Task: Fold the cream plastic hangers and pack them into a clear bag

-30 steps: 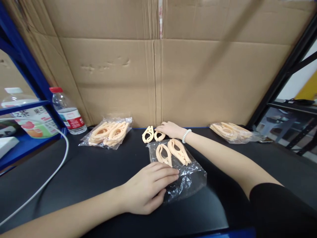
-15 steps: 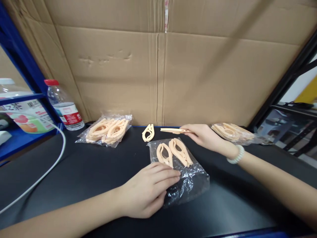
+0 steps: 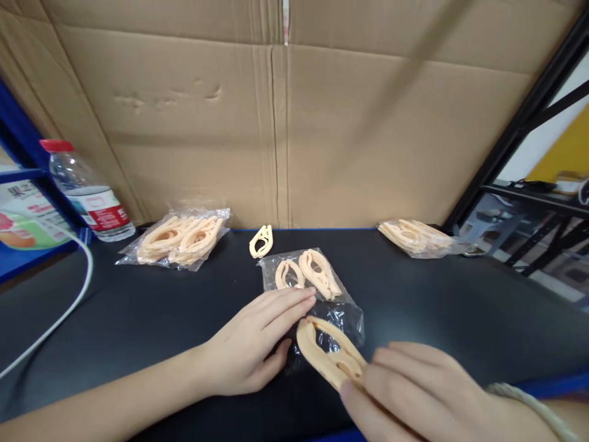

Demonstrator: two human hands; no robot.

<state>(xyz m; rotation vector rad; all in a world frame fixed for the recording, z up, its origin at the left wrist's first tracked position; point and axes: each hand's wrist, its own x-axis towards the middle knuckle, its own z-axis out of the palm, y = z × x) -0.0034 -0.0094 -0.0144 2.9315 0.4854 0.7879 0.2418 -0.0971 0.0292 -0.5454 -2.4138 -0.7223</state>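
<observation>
My right hand (image 3: 409, 387), at the lower right, grips a beige folding hanger (image 3: 324, 353) by one end, above the lower part of a clear plastic bag (image 3: 352, 316). Inside the bag lie beige hangers (image 3: 319, 273). My left hand (image 3: 260, 341) rests on the bag's lower left portion with its fingers stretched out together, palm down; its fingertips touch the plastic near the hangers. One loose beige hanger (image 3: 261, 241) lies on the black table (image 3: 184, 313), just beyond the bag's upper left corner.
A filled bag of hangers (image 3: 179, 239) sits at the back left, another (image 3: 414, 237) at the back right. A red-capped bottle (image 3: 92, 196) stands by the blue shelf (image 3: 27, 175). A white cable (image 3: 69, 313) crosses the left side. Cardboard (image 3: 359, 135) stands behind.
My right hand has come from the table's back down to the lower right, bringing the hanger over the bag's lower part. My left hand remains on the bag. The view has shifted rightward.
</observation>
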